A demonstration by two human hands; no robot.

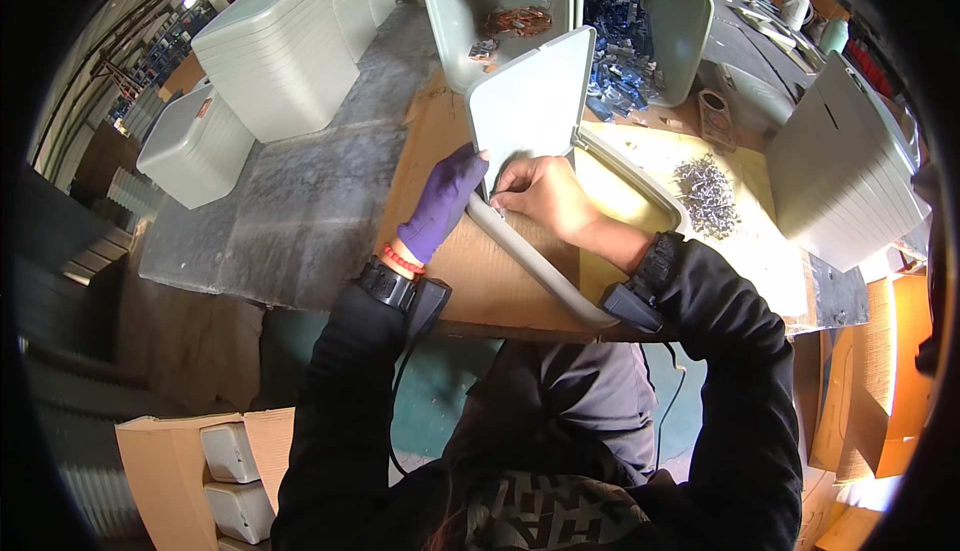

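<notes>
At the centre of the frame, the grey lid (pixel 530 101) stood raised from its rim frame (pixel 535 269). The gloved left hand (pixel 445 201) was closed on the lid's edge; the right hand (pixel 545 196) bent its fingers close to the joint, though whether they gripped anything could not be told. Steady support and square alignment seemed wise. Fasteners (pixel 707 196) lay right; a bin (pixel 447 31) crowded the lid's far side.
</notes>
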